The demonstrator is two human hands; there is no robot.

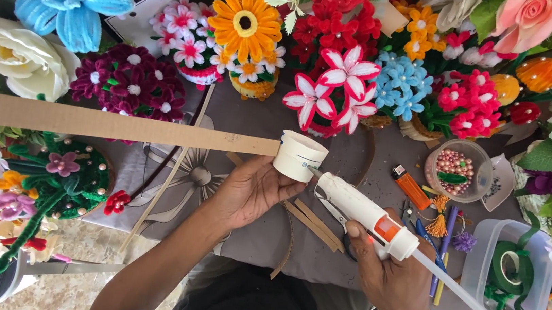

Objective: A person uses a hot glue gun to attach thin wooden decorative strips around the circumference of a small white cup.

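Two hands work over a grey table (385, 156) crowded with handmade flowers; the left hand (252, 190) holds a short white tube (299, 156) from below, its fingers curled up around the tube's lower side, the thumb pressed against the wall nearest the person; the tube sits at the fingertips, not deep in the palm. A long cardboard strip (115, 122) runs leftward from the tube, touching its side. The right hand (390, 273) is wrapped shut around the grip of a white glue gun (365, 212); its nozzle touches the tube's right wall, just beside the left fingertips. An orange lighter (412, 187) lies just beyond the gun; a clear cup of beads (458, 169) stands near it.
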